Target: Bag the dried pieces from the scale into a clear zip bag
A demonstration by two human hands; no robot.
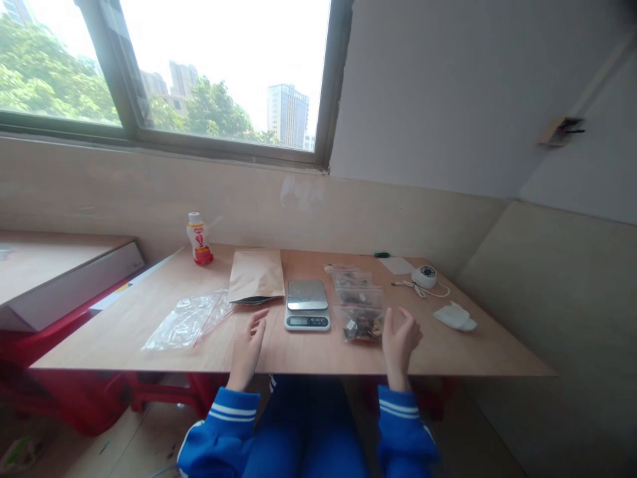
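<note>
My left hand (250,343) hovers over the front of the table, fingers loosely curved and apart, holding nothing. Just beyond it lies a brown paper pouch (256,275), its dark open mouth facing me. To its right sits a kitchen scale (307,305) with a bare metal plate. My right hand (401,337) is at the right edge of a clear zip bag of dark pieces (361,324); its thumb and fingers are spread, and whether it touches the bag I cannot tell. Behind that bag more zip bags (352,279) lie in a row. A clear plastic bag (186,320) lies flat at the left.
A drink bottle (200,240) stands at the back left. On the right are a white round device with a cable (424,276), a crumpled tissue (454,317) and a white paper (397,265). A green object (381,255) lies by the wall. Red stools (169,395) stand below.
</note>
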